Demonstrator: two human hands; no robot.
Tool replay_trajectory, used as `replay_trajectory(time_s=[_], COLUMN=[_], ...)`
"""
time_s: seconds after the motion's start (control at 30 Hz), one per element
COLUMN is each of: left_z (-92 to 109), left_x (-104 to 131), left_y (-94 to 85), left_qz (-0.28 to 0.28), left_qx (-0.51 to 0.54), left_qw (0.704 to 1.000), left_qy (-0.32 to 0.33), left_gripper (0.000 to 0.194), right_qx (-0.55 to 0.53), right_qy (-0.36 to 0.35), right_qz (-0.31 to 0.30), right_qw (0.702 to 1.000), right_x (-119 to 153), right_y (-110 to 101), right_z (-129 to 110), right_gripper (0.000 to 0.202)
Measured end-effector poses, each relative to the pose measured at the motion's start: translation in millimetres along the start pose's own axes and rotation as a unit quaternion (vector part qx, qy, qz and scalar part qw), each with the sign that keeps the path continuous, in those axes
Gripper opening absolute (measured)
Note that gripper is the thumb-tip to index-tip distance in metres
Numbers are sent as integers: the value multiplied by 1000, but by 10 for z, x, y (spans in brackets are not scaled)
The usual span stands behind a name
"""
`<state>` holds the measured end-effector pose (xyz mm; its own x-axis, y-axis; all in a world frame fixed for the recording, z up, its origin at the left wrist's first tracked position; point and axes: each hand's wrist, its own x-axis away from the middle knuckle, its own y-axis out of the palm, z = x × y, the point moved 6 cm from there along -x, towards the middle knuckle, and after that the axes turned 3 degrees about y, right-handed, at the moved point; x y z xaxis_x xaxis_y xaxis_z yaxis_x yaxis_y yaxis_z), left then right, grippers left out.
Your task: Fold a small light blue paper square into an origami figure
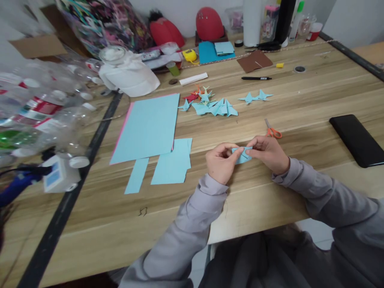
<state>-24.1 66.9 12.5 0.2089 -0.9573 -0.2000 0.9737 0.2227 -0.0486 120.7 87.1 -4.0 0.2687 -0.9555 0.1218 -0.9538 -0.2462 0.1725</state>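
Note:
Between my two hands is a small piece of light blue paper (pixel 243 158) with fold creases on it. My left hand (pixel 221 160) pinches its left side between thumb and fingers. On the right side, my right hand (pixel 267 154) grips the upper edge the same way. Orange-handled scissors (pixel 273 132) lie just beyond my right hand. Farther off are folded blue paper cranes (pixel 220 107), a few red, orange and yellowish ones among them, and another blue pair (pixel 255 96) to their right.
Blue sheets (pixel 147 124) lie left of my hands, with cut pieces (pixel 172 166) and a strip (pixel 137 176) nearer me. A black phone (pixel 358 140) rests at right. A pen (pixel 256 78), brown paper (pixel 255 61) and yellow tape measure (pixel 190 56) are farther back. Plastic bottles (pixel 45 108) crowd the left.

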Motion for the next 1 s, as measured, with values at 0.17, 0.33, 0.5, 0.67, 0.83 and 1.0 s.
replay_trajectory(time_s=[0.17, 0.33, 0.5, 0.67, 0.83, 1.0], left_z=[1, -91, -52, -50, -67, -75], left_x=[0, 0, -13, -32, -41, -28], left_y=[-2, 41, -27, -66, -85, -47], left_qz=[3, -28, 11, 28, 43, 24], left_qx=[4, 38, 40, 41, 38, 48], left_qw=[1000, 997, 997, 997, 997, 997], left_qy=[2, -54, -61, -57, -51, -62], left_gripper=[22, 26, 26, 23, 21, 22], right_qx=[5, -11, -42, -43, -52, -26], right_qy=[19, 43, 61, 47, 18, 10], right_qz=[6, 21, 3, -22, -13, -20], right_qw=[1000, 999, 997, 998, 998, 999], right_x=[19, 27, 3, -31, -28, -24], right_y=[-13, -33, -27, -28, -33, -3], right_z=[-11, 11, 62, 62, 5, 14], right_gripper=[25, 28, 27, 21, 13, 26])
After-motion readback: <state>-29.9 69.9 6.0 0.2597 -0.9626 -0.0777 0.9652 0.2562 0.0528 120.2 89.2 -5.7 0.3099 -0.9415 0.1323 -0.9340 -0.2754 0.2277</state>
